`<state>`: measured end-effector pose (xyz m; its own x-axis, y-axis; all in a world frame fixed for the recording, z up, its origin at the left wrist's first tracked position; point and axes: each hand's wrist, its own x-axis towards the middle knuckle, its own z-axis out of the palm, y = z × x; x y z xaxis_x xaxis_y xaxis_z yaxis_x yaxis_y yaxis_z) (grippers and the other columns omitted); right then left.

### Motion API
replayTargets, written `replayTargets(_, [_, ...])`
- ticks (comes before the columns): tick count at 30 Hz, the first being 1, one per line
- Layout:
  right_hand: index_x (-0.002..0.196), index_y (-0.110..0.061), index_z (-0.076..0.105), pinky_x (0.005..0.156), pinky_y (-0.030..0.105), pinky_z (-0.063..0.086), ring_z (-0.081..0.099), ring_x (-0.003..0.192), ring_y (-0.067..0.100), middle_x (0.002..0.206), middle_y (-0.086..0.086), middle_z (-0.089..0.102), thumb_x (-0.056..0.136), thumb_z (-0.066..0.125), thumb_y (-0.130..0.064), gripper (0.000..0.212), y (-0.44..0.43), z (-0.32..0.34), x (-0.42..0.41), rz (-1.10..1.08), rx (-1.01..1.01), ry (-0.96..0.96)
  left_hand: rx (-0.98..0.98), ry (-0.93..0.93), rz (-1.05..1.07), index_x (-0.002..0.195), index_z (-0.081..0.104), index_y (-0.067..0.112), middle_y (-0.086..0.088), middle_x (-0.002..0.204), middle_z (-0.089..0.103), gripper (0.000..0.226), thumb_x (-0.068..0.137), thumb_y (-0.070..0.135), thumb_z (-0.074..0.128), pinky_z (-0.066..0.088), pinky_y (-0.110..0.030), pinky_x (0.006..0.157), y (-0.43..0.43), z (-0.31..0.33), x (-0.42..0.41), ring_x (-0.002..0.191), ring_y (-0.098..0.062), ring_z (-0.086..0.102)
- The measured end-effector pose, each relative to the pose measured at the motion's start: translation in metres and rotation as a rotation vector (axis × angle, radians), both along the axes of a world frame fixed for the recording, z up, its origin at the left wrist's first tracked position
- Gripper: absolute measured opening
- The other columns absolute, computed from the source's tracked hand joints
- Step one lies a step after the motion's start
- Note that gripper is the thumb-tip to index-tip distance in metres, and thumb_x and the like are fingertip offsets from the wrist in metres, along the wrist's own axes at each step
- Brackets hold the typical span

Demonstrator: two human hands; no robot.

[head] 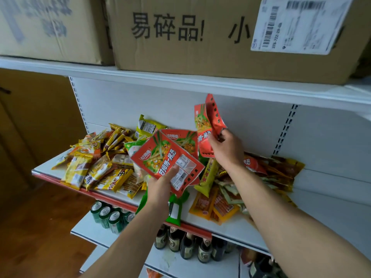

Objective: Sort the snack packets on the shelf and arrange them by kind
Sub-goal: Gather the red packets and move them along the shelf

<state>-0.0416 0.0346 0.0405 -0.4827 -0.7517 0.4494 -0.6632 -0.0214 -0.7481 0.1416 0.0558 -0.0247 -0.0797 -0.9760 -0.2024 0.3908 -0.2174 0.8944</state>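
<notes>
A fan of red snack packets is held in the left hand, with the thumb laid across the front of the nearest packet and the fingers curled behind. More red packets of the same print are pinched upright in the right hand, which is raised higher and farther back than the left hand; one of these packets is bent over at the top. Both bunches are kept clear of the white shelf, above the heap lying on it.

To the left of the left hand, a pile of yellow packets is spread on the shelf. A green packet is seen just below the left hand, hanging over the shelf's front edge. Orange packets lie between the two forearms, under the right wrist. Brownish-yellow packets are heaped to the right of the right hand. A single yellow packet stands behind the left hand's bunch.

Above both hands, cardboard boxes are stored on the upper shelf. Below the left forearm, green cans and dark bottles are lined up on lower shelves.
</notes>
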Motion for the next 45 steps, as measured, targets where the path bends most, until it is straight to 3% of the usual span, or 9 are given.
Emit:
replayTargets(6, [0.082, -0.027, 0.066, 0.070, 0.031, 0.052, 0.067, 0.078, 0.014, 0.081, -0.007, 0.071, 0.089, 0.067, -0.036, 0.011, 0.024, 0.020, -0.018, 0.102, -0.119, -0.194, 0.001, 0.031, -0.053, 0.118, 0.058, 0.011, -0.009, 0.096, 0.076, 0.045, 0.081, 0.026, 0.078, 0.056, -0.042, 0.074, -0.001, 0.018, -0.016, 0.081, -0.030, 0.074])
replayTargets(11, [0.085, -0.030, 0.069, 0.072, 0.025, 0.055, 0.070, 0.082, 0.007, 0.086, -0.012, 0.074, 0.089, 0.069, -0.029, 0.004, 0.056, 0.020, -0.049, 0.143, -0.205, -0.474, -0.038, 0.064, -0.156, 0.116, 0.062, 0.008, -0.008, 0.095, 0.077, 0.038, 0.083, 0.020, 0.075, 0.056, -0.032, 0.059, 0.005, 0.031, -0.044, 0.077, -0.024, 0.075])
replayTargets(16, [0.100, -0.024, 0.071, 0.078, 0.029, 0.056, 0.072, 0.091, 0.011, 0.098, -0.008, 0.075, 0.088, 0.071, -0.028, 0.013, 0.099, 0.014, -0.084, 0.088, -0.253, -0.667, -0.065, 0.125, -0.285, 0.119, 0.063, 0.010, -0.009, 0.102, 0.076, 0.037, 0.084, 0.017, 0.074, 0.058, -0.034, 0.065, 0.016, 0.039, -0.088, 0.087, -0.026, 0.074])
replayTargets(19, [0.102, -0.022, 0.071, 0.081, 0.031, 0.057, 0.072, 0.095, 0.016, 0.101, -0.004, 0.076, 0.088, 0.070, -0.021, 0.014, 0.129, 0.009, -0.107, 0.054, -0.300, -0.681, -0.094, 0.120, -0.366, 0.117, 0.063, 0.016, -0.008, 0.103, 0.075, 0.034, 0.085, 0.015, 0.072, 0.057, -0.048, 0.085, 0.028, 0.038, -0.122, 0.092, -0.029, 0.073])
replayTargets(22, [0.103, -0.019, 0.071, 0.073, 0.025, 0.057, 0.072, 0.093, 0.017, 0.101, -0.001, 0.076, 0.088, 0.069, -0.016, 0.015, 0.162, 0.003, -0.133, -0.002, -0.352, -0.710, -0.119, 0.130, -0.429, 0.116, 0.064, 0.023, -0.004, 0.102, 0.076, 0.032, 0.085, 0.015, 0.071, 0.057, -0.046, 0.081, 0.046, 0.035, -0.159, 0.090, -0.026, 0.074])
replayTargets(30, [0.120, -0.020, 0.066, 0.081, 0.035, 0.056, 0.071, 0.100, 0.023, 0.112, 0.003, 0.073, 0.085, 0.068, -0.024, 0.035, 0.235, -0.015, -0.210, -0.121, -0.425, -0.798, -0.104, 0.128, -0.619, 0.117, 0.063, 0.022, -0.004, 0.105, 0.075, 0.033, 0.086, 0.016, 0.072, 0.056, -0.045, 0.082, 0.099, 0.026, -0.248, 0.093, -0.027, 0.073])
replayTargets(36, [0.121, -0.018, 0.065, 0.086, 0.040, 0.056, 0.070, 0.102, 0.025, 0.115, 0.005, 0.072, 0.088, 0.066, -0.021, 0.034, 0.296, -0.029, -0.293, -0.211, -0.450, -0.794, -0.094, 0.079, -0.655, 0.116, 0.064, 0.022, -0.002, 0.102, 0.076, 0.033, 0.085, 0.015, 0.072, 0.054, -0.042, 0.081, 0.142, 0.008, -0.338, 0.092, -0.026, 0.073])
replayTargets(41, [0.114, -0.021, 0.069, 0.076, 0.031, 0.058, 0.072, 0.096, 0.020, 0.108, 0.000, 0.074, 0.084, 0.071, -0.025, 0.030, 0.356, -0.040, -0.398, -0.261, -0.424, -0.723, -0.068, 0.040, -0.667, 0.107, 0.068, 0.016, -0.007, 0.093, 0.077, 0.022, 0.086, 0.009, 0.068, 0.048, -0.033, 0.063, 0.196, -0.009, -0.443, 0.075, -0.025, 0.074])
replayTargets(45, [0.099, -0.026, 0.073, 0.066, 0.018, 0.054, 0.073, 0.089, 0.010, 0.098, -0.009, 0.076, 0.089, 0.069, -0.016, 0.014, 0.405, -0.043, -0.484, -0.289, -0.383, -0.628, -0.008, -0.010, -0.692, 0.107, 0.068, 0.015, -0.010, 0.094, 0.076, 0.024, 0.084, 0.006, 0.069, 0.049, -0.039, 0.070, 0.246, -0.020, -0.527, 0.083, -0.032, 0.073])
